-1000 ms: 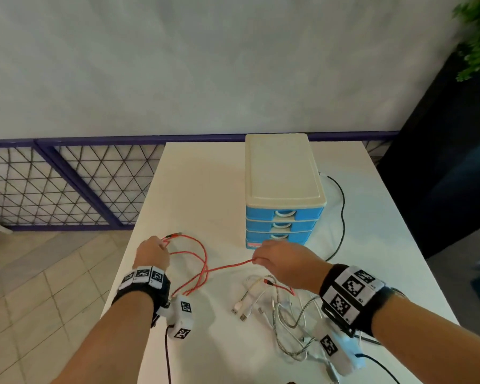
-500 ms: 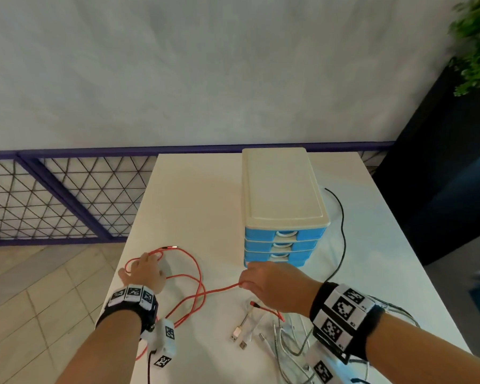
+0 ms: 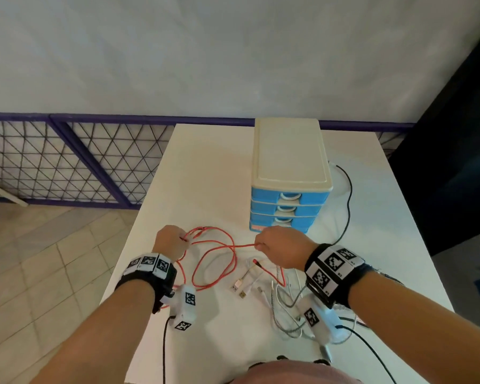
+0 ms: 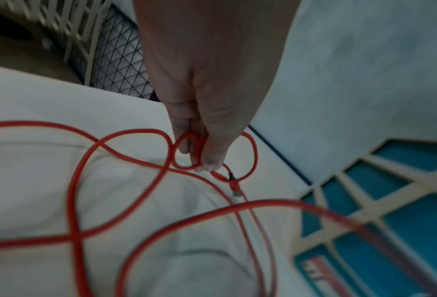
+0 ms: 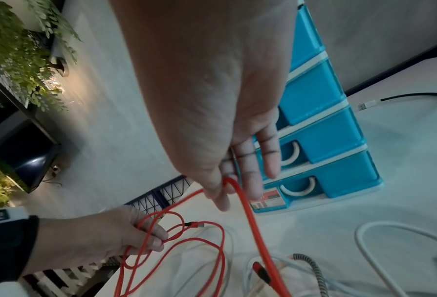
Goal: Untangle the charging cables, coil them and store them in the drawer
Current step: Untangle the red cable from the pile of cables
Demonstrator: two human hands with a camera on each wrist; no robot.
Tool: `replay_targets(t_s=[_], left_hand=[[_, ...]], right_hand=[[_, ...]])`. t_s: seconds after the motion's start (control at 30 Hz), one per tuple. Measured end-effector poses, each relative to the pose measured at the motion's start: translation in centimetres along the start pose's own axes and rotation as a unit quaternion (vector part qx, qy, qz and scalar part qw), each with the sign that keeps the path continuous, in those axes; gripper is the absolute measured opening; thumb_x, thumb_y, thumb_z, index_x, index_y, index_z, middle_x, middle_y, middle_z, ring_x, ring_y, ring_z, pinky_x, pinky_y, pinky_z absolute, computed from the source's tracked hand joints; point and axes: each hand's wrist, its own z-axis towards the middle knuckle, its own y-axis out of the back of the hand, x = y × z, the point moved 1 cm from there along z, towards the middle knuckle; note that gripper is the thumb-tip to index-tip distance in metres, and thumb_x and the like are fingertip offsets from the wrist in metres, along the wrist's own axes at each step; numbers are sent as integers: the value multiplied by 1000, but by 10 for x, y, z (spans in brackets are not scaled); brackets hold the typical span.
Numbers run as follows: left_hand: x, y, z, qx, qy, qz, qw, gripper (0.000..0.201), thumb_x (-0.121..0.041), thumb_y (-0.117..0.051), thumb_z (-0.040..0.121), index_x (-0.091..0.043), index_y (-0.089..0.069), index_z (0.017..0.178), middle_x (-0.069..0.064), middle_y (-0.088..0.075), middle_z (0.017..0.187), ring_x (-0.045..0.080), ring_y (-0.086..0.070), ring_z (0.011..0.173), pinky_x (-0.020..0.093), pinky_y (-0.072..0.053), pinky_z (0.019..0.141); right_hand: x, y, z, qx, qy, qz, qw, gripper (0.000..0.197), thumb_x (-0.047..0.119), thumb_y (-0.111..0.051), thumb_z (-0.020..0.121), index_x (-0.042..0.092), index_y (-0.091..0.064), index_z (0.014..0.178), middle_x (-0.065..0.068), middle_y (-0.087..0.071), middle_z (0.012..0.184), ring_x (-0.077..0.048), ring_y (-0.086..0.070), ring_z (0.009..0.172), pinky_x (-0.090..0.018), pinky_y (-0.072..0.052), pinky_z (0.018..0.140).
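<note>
Head: black cable (image 3: 349, 200) loops beside drawer unit (image 3: 290, 178).

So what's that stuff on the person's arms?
Both arms are bare, no sleeves. Each wrist wears a black band with white squares printed in black blocky patterns. The left band has them too. A small white camera box hangs under each wrist, trailing a black wire.
</note>
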Motion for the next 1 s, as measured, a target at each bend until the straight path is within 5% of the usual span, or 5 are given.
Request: replay_targets(t_s=[0.23, 0.4, 0.57, 0.7, 1.0], left_hand=[[-31, 20, -41, 33, 7, -206, 978, 33, 13, -46, 83, -4, -71, 98, 4, -63, 78, 16, -53, 65, 11, -38, 45], [-49, 50, -65, 4, -26, -157, 987, 43, -2, -55, 86, -10, -56, 128, 11, -55, 132, 21, -56, 101, 18, -43, 78], [-72, 79, -94, 12, -66, -21, 998, 80, -53, -63, 82, -20, -30, 147, -14, -24, 153, 11, -7, 147, 46, 3, 119], [-98, 99, -117, -179, -157, -272, 932, 25, -16, -52, 96, -9, -63, 117, 4, -67, 114, 8, -66, 96, 4, -43, 80], [-138, 66, -142, -155, -224, -369, 889, 17, -5, -49, 96, -8, -39, 108, 5, -70, 80, 12, -57, 55, 17, -47, 56]], right_hand=[[1, 4, -3, 30, 3, -89, 996, 26, 17, -43, 98, 12, -66, 107, -7, -65, 108, -27, -60, 102, -31, -38, 68], [0, 15, -4, -16, -20, -106, 994, 23, 14, -42, 96, 12, -63, 106, -6, -65, 107, -28, -61, 101, -36, -44, 70], [-2, 24, -12, -66, -63, -100, 991, 24, 11, -41, 95, 11, -60, 109, -7, -64, 108, -29, -63, 99, -35, -42, 67], [6, 32, -17, -94, -25, 82, 992, 32, 30, -39, 101, 13, -66, 108, -5, -63, 101, -26, -60, 94, -34, -46, 76], [68, 69, -49, -182, 112, 500, 839, 44, 41, -32, 103, 15, -67, 109, 2, -67, 100, -8, -58, 90, -29, -43, 87]])
